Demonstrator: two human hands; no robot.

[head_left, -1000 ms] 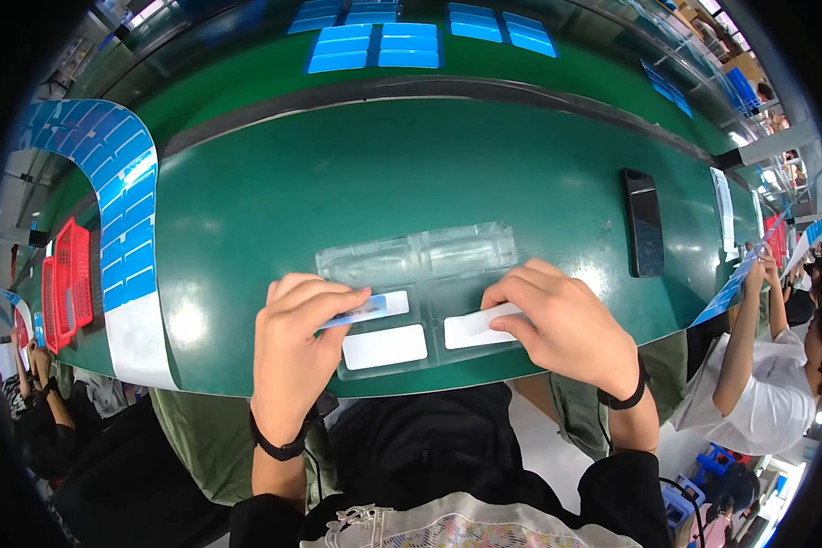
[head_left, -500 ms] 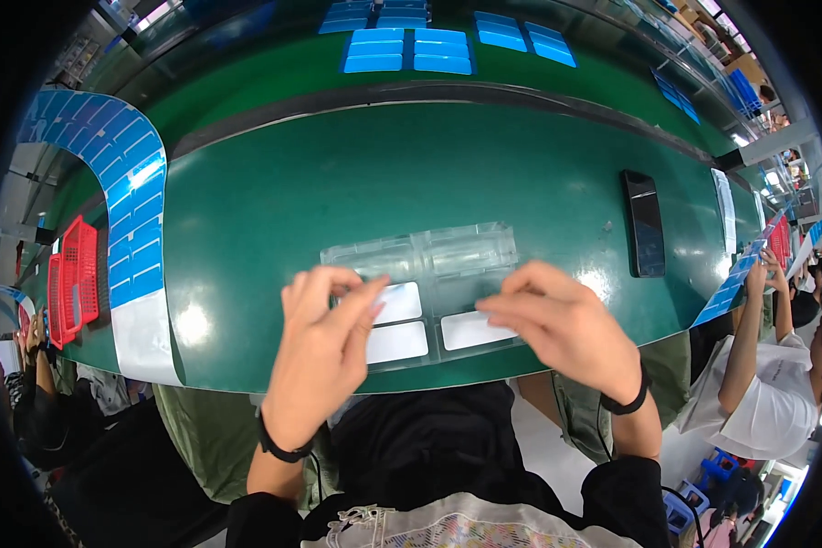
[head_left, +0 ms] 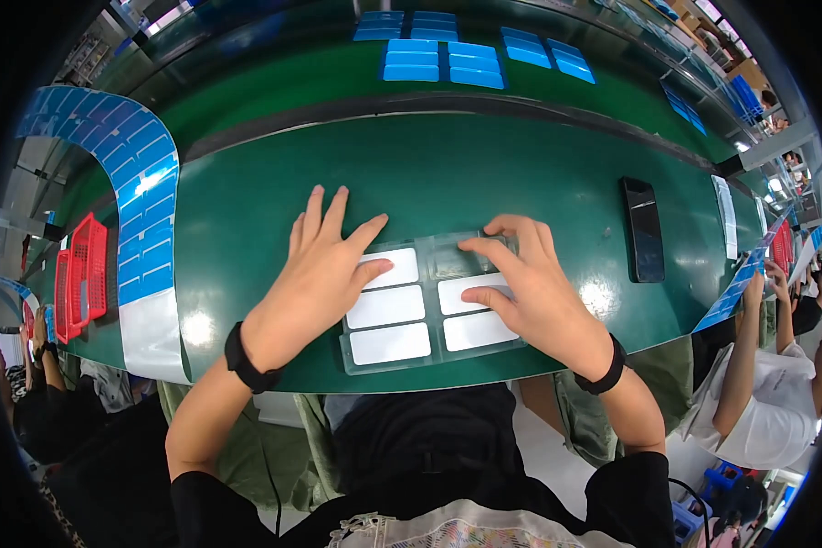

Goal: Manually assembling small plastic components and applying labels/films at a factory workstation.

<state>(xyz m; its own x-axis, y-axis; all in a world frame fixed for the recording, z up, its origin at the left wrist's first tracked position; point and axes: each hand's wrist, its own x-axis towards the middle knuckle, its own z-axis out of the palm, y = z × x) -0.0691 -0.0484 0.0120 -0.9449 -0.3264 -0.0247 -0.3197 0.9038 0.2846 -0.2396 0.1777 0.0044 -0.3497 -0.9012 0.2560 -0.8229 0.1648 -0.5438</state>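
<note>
A clear plastic tray (head_left: 390, 369) with two columns of compartments lies near the table's front edge. In its left column are three white cards: a top card (head_left: 400, 266), a middle card (head_left: 386, 307) and a bottom card (head_left: 390, 344). The right column holds a middle card (head_left: 455, 297) and a lower card (head_left: 478, 332); its top compartment (head_left: 455, 259) shows bare plastic. My left hand (head_left: 315, 274) is spread open, its thumb on the top left card. Over the right column, my right hand (head_left: 539, 288) has bent, parted fingers, with the thumb at the middle card.
A black phone (head_left: 644, 230) lies to the right. At the left, a long strip of blue labels (head_left: 146, 233) curves over the table beside red baskets (head_left: 84, 274). Blue-filled trays (head_left: 443, 64) sit beyond the dark rail. A co-worker (head_left: 749, 384) handles another blue strip at right.
Both hands have parted from pinched shapes and spread over the tray. One more white card now shows at the top of the left column, and one more in the middle of the right column.
</note>
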